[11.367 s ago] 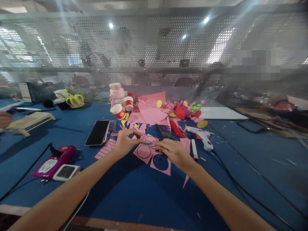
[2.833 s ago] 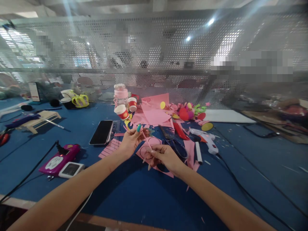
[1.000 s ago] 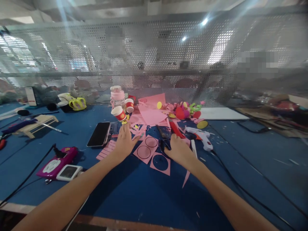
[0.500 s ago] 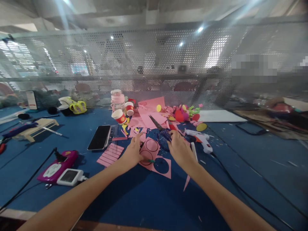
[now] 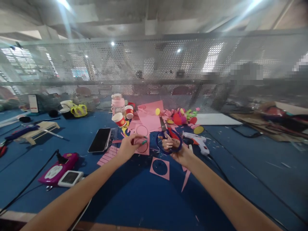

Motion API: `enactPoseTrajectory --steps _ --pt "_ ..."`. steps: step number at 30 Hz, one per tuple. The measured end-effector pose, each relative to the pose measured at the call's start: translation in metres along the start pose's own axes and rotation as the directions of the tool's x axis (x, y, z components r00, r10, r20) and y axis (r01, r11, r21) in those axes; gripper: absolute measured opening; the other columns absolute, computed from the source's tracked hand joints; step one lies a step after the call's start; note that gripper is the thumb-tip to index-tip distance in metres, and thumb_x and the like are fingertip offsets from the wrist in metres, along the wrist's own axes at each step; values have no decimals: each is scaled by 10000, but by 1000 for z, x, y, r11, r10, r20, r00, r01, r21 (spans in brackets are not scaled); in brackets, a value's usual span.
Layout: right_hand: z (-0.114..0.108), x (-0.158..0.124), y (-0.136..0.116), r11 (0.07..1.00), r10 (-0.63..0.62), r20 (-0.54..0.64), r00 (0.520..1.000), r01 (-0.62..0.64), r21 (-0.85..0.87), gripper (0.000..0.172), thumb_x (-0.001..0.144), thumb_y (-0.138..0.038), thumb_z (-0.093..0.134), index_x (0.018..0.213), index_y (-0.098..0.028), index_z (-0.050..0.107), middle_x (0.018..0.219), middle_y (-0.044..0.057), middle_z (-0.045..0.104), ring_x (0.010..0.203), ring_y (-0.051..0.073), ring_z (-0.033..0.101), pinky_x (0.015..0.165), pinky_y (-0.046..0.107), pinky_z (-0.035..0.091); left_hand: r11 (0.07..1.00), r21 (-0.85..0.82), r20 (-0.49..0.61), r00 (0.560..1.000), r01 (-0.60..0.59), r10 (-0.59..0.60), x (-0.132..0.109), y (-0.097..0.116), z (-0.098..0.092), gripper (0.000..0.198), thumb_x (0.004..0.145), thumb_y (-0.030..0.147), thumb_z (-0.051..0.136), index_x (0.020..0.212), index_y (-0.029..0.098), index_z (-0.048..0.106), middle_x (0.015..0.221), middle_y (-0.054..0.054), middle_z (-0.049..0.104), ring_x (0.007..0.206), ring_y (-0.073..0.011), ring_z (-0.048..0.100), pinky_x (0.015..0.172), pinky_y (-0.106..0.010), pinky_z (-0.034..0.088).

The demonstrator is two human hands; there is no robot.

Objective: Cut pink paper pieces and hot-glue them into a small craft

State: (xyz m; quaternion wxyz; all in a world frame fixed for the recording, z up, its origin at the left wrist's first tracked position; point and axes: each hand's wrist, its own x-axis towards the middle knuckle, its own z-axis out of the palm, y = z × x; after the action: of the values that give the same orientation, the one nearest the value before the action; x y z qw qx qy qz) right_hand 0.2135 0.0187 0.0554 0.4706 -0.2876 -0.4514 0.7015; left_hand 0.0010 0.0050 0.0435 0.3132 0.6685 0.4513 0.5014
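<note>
Bright lamps (image 5: 64, 4) flare overhead, streaking pale glare across the ceiling (image 5: 101, 17) and a hazy mesh screen (image 5: 134, 61). Soft shadows darken the blue table (image 5: 149, 205) beneath both forearms (image 5: 93, 186). The middle looks fairly clear; the right edge appears stretched and smeared, with blocky pixelation in the upper right.

One head-worn camera looked forward and down from above the six o'clock edge of the blue surface (image 5: 137, 202), near enough that the left forearm (image 5: 80, 189) loomed in from seven o'clock and the right forearm (image 5: 218, 189) from five. The scissors (image 5: 164, 127) fell near the centre, and the perforated screen (image 5: 146, 69) stretched from ten to two o'clock beyond.
</note>
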Motion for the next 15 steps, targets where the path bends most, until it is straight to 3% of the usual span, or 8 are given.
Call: enactPoseTrajectory --steps 2,4,7,10,15 --pt "1 -2 2 988 61 60 996 -69 136 187 611 -211 684 745 -192 556 624 -45 471 482 51 426 461 194 408 998 -70 -138 990 -3 -7 2 0 -3 292 674 255 618 951 162 632 944 -61 653 882 -186 574 787 -288 431" --pt "3 -4 3 979 66 82 994 -81 189 207 607 -178 697 763 -197 562 667 -47 504 489 37 437 492 184 420 988 -155 -195 980 8 -39 3 1 -5 361 683 302 616 1013 157 606 992 -67 640 893 -185 575 782 -287 441" --pt "3 -6 6 982 24 131 991 -48 185 215 643 -297 687 789 -210 555 688 -50 542 427 22 403 465 182 410 962 -273 -170 983 14 -62 3 6 -5 410 698 304 609 1082 164 576 1057 -63 619 909 -169 569 784 -260 445" --pt "1 -7 8 994 -11 139 990 -4 109 350 638 -513 627 820 -225 546 762 -6 603 414 50 431 417 209 404 927 -376 -109 992 19 -65 1 12 -1 478 689 278 627 1146 179 535 1097 -63 605 935 -167 564 801 -257 446" --pt "2 -7 11 994 -94 61 994 97 -51 455 582 -575 616 912 -269 547 934 74 627 736 217 606 575 345 492 889 -457 -128 986 36 -105 -2 16 5 564 629 225 682 1167 182 518 1094 -75 613 977 -186 561 847 -297 441"
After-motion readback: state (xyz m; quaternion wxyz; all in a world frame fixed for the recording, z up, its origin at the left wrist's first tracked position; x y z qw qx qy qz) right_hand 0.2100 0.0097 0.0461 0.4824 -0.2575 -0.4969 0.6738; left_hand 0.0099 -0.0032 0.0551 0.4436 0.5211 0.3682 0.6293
